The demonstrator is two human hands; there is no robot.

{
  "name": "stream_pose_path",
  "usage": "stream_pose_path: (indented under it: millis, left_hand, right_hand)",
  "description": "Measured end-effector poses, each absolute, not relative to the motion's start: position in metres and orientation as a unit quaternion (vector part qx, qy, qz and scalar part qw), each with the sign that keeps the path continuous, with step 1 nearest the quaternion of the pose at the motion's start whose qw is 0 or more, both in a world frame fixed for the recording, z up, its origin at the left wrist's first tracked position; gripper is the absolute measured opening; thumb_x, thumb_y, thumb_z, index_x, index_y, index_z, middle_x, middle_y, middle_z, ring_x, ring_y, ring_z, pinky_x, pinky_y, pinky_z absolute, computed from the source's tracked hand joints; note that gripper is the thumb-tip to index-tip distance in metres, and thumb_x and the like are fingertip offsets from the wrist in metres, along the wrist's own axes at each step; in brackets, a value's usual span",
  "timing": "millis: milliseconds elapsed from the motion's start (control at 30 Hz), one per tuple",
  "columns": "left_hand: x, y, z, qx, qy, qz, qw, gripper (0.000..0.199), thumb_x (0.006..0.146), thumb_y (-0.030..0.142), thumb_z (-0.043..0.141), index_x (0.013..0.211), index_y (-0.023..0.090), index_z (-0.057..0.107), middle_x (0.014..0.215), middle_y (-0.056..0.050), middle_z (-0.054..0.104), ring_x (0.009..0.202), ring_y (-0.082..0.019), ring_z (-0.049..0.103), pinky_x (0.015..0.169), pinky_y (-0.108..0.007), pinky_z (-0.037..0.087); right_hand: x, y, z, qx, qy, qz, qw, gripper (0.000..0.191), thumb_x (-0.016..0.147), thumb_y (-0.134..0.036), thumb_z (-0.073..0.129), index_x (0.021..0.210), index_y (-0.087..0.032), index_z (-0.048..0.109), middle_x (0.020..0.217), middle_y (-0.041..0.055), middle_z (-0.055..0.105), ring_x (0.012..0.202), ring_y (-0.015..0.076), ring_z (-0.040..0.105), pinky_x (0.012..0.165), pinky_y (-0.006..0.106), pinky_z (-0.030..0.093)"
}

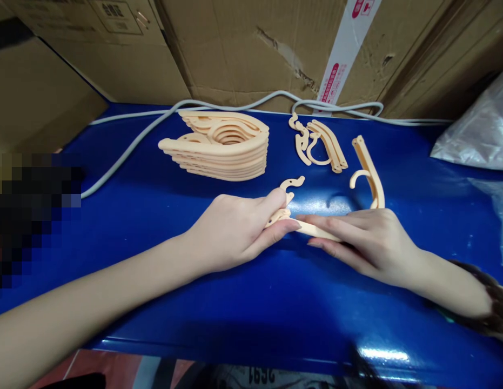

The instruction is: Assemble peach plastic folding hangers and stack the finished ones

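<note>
Cream plastic folding-hanger parts lie on the blue table. Between my hands is a folding hanger (318, 231). My left hand (239, 229) pinches its jointed end, where small curved pieces with holes stick out above the thumb. My right hand (368, 237) is closed round the straight arm of the same hanger, and the palm hides its far end. Just beyond the right hand lies another hanger piece with a hook (370, 173). Farther back are loose hanger arms (327, 145) and small curved parts. A neat stack of folded hangers (227, 154) sits at the back left.
A white cable (154, 127) runs along the back of the blue table (251, 308). Cardboard boxes (235, 48) stand behind it. A clear plastic bag (478, 129) lies at the right, and a pixelated dark patch covers the left edge.
</note>
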State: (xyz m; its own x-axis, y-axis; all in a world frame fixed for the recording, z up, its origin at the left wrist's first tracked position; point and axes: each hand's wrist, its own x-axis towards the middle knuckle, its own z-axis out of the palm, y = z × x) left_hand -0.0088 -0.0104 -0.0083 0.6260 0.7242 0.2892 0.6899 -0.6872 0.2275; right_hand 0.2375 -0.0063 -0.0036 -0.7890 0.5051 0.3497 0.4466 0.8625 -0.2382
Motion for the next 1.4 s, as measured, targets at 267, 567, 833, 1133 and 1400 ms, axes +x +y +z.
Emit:
stream_pose_path:
  millis: [267,567,833,1133,1400]
  left_hand:
    - [-0.0141,-0.0081,-0.0067,0.924,0.338,0.166,0.070,0.042,0.105,0.045,0.019,0.100,0.017,0.050,0.055,0.007,0.050,0.042,-0.011,0.048,0.044,-0.020,0.026]
    - [-0.0120,-0.0080,-0.0007,0.938,0.313,0.147,-0.014,0.045,0.105,0.044,0.018,0.086,0.017,0.048,0.052,0.005,0.053,0.040,-0.011,0.050,0.042,-0.022,0.019]
    - [-0.0154,-0.0082,-0.0025,0.932,0.327,0.148,-0.054,0.045,0.105,0.048,0.022,0.099,0.016,0.053,0.050,0.005,0.053,0.039,-0.011,0.048,0.043,-0.023,0.017]
    - [-0.0150,-0.0067,-0.0017,0.934,0.302,0.145,-0.122,0.047,0.104,0.047,0.026,0.087,0.014,0.056,0.053,0.002,0.059,0.041,-0.011,0.053,0.042,-0.025,0.016]
    - [-0.0143,-0.0075,0.0007,0.932,0.270,0.163,-0.181,0.048,0.104,0.047,0.031,0.077,0.015,0.055,0.050,0.003,0.053,0.040,-0.011,0.050,0.041,-0.026,0.022]
  right_hand:
    - [0.2396,-0.0089,-0.0066,-0.261,-0.943,0.064,0.195,0.030,0.095,-0.024,0.057,0.122,-0.013,0.062,0.088,0.0033,0.076,0.067,0.0135,0.070,0.057,0.024,0.046]
    - [0.2376,-0.0114,-0.0035,-0.259,-0.944,0.019,0.202,0.031,0.096,-0.027,0.056,0.123,-0.016,0.063,0.075,0.0005,0.072,0.060,0.0108,0.064,0.055,0.023,0.042]
    - [0.2372,-0.0107,-0.0039,-0.255,-0.945,-0.021,0.204,0.028,0.095,-0.025,0.057,0.120,-0.014,0.065,0.068,-0.0014,0.068,0.054,0.0091,0.057,0.054,0.023,0.040]
    - [0.2386,-0.0105,-0.0042,-0.261,-0.945,0.021,0.198,0.031,0.097,-0.027,0.054,0.123,-0.014,0.064,0.075,0.0007,0.072,0.060,0.0107,0.065,0.055,0.023,0.043]
    - [0.2390,-0.0082,-0.0035,-0.252,-0.944,0.083,0.198,0.029,0.097,-0.026,0.054,0.122,-0.016,0.064,0.095,0.0044,0.077,0.067,0.0109,0.070,0.055,0.022,0.046]
